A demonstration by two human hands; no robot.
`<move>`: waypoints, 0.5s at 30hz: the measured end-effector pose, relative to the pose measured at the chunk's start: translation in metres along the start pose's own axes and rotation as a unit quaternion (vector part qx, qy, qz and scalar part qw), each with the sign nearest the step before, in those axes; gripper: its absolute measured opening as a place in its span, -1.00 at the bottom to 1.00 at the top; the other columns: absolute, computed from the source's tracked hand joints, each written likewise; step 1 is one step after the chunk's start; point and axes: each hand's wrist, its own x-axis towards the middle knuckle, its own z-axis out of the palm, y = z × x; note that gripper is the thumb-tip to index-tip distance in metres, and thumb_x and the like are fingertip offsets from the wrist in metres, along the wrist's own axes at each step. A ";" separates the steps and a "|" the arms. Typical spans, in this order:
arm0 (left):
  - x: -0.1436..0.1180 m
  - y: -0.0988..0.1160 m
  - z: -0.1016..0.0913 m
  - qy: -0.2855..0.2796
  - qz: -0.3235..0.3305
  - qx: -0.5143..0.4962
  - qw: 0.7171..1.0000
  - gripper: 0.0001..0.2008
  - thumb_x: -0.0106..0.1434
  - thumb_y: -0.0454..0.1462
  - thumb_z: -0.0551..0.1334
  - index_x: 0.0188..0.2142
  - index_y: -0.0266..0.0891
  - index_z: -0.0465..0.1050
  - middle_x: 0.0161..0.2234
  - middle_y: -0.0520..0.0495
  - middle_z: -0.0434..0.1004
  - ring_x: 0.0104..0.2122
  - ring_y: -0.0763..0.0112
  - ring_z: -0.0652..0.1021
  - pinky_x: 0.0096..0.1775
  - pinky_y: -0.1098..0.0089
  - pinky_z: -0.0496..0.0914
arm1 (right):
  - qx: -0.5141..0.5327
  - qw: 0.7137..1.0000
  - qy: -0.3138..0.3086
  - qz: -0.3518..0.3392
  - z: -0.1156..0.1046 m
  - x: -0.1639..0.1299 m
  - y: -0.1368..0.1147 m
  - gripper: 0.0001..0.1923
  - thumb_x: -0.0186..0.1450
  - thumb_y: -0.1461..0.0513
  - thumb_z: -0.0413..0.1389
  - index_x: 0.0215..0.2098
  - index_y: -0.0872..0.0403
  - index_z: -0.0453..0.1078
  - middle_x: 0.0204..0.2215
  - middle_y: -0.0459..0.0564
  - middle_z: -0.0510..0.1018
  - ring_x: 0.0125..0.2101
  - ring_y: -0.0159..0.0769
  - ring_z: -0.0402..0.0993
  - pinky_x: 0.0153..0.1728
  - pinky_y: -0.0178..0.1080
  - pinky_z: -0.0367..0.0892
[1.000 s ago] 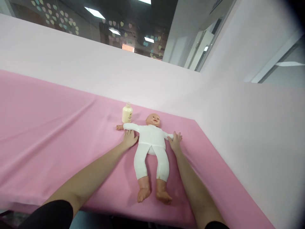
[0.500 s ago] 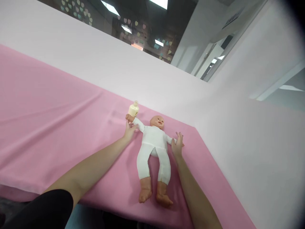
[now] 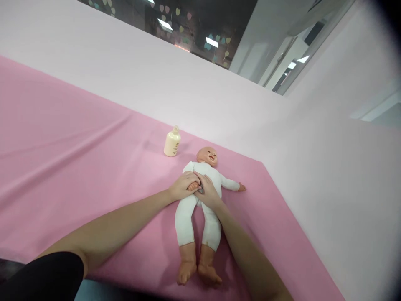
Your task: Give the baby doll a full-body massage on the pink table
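A baby doll (image 3: 205, 169) with a white cloth body lies on its back, feet towards me. My left hand (image 3: 183, 186) is closed around the doll's arm on the left side, which is bent down over the belly; the doll's small hand (image 3: 193, 186) shows between my fingers. My right hand (image 3: 208, 193) meets it over the doll's belly, its fingers closed in at the same arm. Exactly where those fingertips press is partly hidden. A small grey spot beside them is too unclear to name. The doll's other arm (image 3: 232, 183) stretches out to the right, untouched.
A cream pump bottle (image 3: 172, 143) stands upright left of the doll's head. Pink cloth (image 3: 78, 146) with long creases covers the table. A white wall (image 3: 131, 79) runs along the back and right, with a window (image 3: 200, 29) above it.
Both my hands have moved inward from the doll's outstretched arms to its belly. The doll's left-side arm has been brought down across the body. The bottle now shows whole.
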 end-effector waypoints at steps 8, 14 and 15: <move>0.002 -0.002 0.000 -0.029 0.079 0.019 0.996 -0.79 0.27 -0.16 0.07 -0.36 -0.20 0.38 -0.36 -0.08 0.46 -0.25 0.31 0.41 -0.08 0.25 0.27 | 0.028 0.999 -0.033 -0.013 -0.005 -0.001 0.009 -0.32 0.14 0.23 0.11 0.21 0.00 0.08 0.12 0.02 0.34 0.11 -0.16 0.24 0.22 0.00 -0.12; 0.001 -0.007 -0.004 -0.038 0.089 0.022 0.995 -0.77 0.27 -0.11 0.09 -0.27 -0.23 0.34 -0.28 -0.11 0.44 -0.19 0.27 0.38 -0.08 0.23 0.26 | 0.077 0.997 -0.021 -0.010 -0.007 0.000 0.012 -0.46 0.21 0.16 0.10 0.15 -0.02 0.17 0.08 0.00 0.39 0.09 -0.14 0.27 0.22 0.00 -0.09; 0.001 -0.009 -0.003 -0.034 0.076 0.027 0.996 -0.75 0.25 -0.10 0.11 -0.22 -0.23 0.33 -0.24 -0.13 0.43 -0.16 0.24 0.37 -0.06 0.21 0.25 | 0.083 0.996 -0.015 -0.008 -0.007 -0.001 0.012 -0.45 0.21 0.15 0.11 0.16 -0.01 0.17 0.08 0.01 0.38 0.09 -0.13 0.26 0.21 0.00 -0.05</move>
